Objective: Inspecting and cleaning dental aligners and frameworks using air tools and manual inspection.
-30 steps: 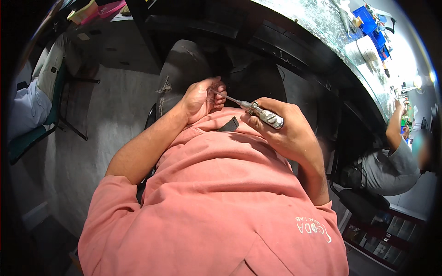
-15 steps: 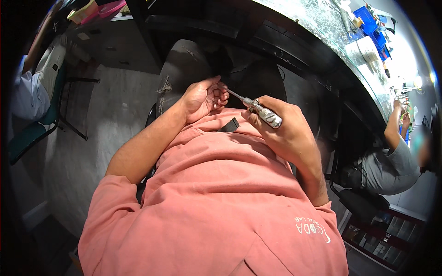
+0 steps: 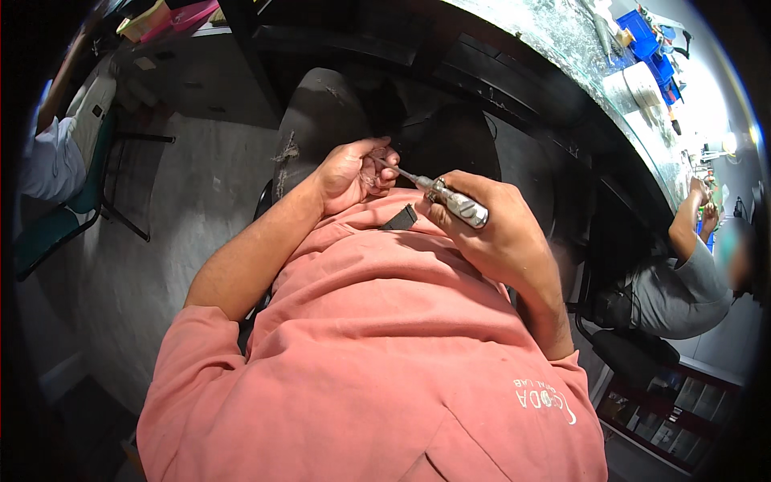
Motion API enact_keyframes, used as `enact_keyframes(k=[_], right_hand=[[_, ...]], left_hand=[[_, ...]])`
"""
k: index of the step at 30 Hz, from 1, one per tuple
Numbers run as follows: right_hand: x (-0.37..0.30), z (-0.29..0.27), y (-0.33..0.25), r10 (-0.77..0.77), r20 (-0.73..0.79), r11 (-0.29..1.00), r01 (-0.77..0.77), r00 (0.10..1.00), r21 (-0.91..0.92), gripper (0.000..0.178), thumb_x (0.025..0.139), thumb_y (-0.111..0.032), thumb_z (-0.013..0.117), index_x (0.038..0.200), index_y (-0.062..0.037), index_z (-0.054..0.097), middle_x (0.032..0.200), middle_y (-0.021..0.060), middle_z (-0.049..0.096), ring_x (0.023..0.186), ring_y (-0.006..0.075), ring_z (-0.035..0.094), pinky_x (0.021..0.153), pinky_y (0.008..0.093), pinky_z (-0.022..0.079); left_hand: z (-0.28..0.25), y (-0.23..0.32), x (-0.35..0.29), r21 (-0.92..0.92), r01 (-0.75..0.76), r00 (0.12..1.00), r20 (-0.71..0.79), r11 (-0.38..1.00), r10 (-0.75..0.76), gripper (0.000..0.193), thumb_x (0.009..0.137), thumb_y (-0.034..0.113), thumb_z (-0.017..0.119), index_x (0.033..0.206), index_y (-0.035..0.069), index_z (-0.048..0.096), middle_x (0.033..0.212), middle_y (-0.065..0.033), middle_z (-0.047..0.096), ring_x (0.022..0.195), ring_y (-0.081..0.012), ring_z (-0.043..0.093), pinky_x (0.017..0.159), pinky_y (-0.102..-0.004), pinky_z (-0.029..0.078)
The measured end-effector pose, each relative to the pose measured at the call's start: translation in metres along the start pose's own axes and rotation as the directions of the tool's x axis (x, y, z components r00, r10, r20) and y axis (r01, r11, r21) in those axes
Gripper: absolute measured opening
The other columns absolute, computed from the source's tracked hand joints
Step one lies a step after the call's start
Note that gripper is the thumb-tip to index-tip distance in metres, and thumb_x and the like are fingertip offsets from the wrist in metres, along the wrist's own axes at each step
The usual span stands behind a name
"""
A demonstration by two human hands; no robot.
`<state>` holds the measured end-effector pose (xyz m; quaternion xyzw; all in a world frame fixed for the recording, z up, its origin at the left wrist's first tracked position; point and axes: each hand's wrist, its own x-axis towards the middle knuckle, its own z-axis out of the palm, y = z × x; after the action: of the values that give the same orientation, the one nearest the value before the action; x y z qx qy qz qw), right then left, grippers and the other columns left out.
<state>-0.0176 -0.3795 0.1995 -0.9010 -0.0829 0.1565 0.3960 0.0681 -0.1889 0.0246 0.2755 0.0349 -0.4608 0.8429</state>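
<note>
My left hand (image 3: pixel 353 170) is turned palm up above my lap, its fingers curled and closed. Whatever sits between those fingers is too small to make out. A silver hand tool (image 3: pixel 463 207) with a thick handle and a thin straight shaft lies in the grip of my right hand (image 3: pixel 502 221). Its shaft points left, and the tip reaches in among the fingers of my left hand. Just below the hands, a small dark strip (image 3: pixel 400 217) shows against the front of my salmon-pink shirt (image 3: pixel 369 321).
A dark workbench (image 3: pixel 514 64) with a dusty top curves across the upper right, bearing a white tub (image 3: pixel 630 90) and blue bins (image 3: pixel 642 36). A co-worker in grey (image 3: pixel 679 293) sits at right. Another person (image 3: pixel 52 165) sits on a green chair (image 3: pixel 52 241) at left.
The tool in my right hand has shifted slightly left and down, its tip further in among my left fingers. My left fingers have moved a little around it.
</note>
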Motion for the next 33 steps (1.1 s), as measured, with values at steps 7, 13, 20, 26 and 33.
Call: enact_keyframes(k=[7,13,20,26,33], right_hand=[[0.001,-0.008,-0.002,0.04,0.139,0.999,-0.035,0.99,-0.037,0.027,0.082,-0.021,0.077,0.097,-0.0006,0.07,0.084,0.0175,0.07,0.075,0.0326,0.068,0.07,0.0391,0.052],[-0.001,-0.012,-0.004,0.036,0.156,0.99,-0.014,0.987,-0.142,0.028,0.083,-0.024,0.075,0.097,-0.0003,0.07,0.088,0.0197,0.07,0.08,0.0359,0.069,0.072,0.0416,0.053],[0.001,-0.01,-0.008,0.01,0.195,0.972,0.037,0.981,-0.233,0.028,0.083,-0.023,0.074,0.099,0.0005,0.07,0.092,0.0204,0.07,0.087,0.0394,0.067,0.078,0.0435,0.053],[0.001,-0.008,-0.01,-0.003,0.221,0.957,0.067,0.975,-0.282,0.028,0.084,-0.022,0.072,0.101,-0.0004,0.071,0.095,0.0191,0.07,0.092,0.0382,0.067,0.083,0.0427,0.053],[0.001,-0.008,-0.011,-0.009,0.207,0.957,0.069,0.978,-0.283,0.028,0.085,-0.024,0.071,0.103,-0.0018,0.072,0.095,0.0187,0.07,0.092,0.0381,0.067,0.083,0.043,0.053]], left_hand=[[0.001,0.002,0.0,-0.019,0.081,0.996,0.02,0.996,-0.081,0.033,0.104,0.029,0.046,0.082,0.005,0.055,0.068,-0.0025,0.051,0.065,-0.0121,0.052,0.064,-0.0262,0.049],[0.005,0.002,0.0,-0.007,0.088,0.996,-0.016,0.996,-0.088,0.02,0.099,0.02,0.058,0.088,0.003,0.06,0.076,-0.0036,0.057,0.072,-0.013,0.057,0.07,-0.029,0.053],[0.004,0.001,0.002,0.074,0.099,0.995,-0.026,0.992,-0.098,0.019,0.097,0.02,0.062,0.086,0.004,0.061,0.079,-0.0044,0.06,0.076,-0.0133,0.06,0.074,-0.0301,0.055],[0.001,0.001,0.003,0.106,0.132,0.991,-0.012,0.985,-0.132,0.02,0.098,0.021,0.061,0.085,0.005,0.061,0.077,-0.0048,0.06,0.076,-0.0135,0.06,0.072,-0.0298,0.055],[0.002,0.002,0.002,0.083,0.141,0.99,-0.018,0.986,-0.14,0.021,0.099,0.02,0.057,0.084,0.005,0.06,0.079,-0.0064,0.061,0.075,-0.0148,0.061,0.07,-0.0295,0.055]])
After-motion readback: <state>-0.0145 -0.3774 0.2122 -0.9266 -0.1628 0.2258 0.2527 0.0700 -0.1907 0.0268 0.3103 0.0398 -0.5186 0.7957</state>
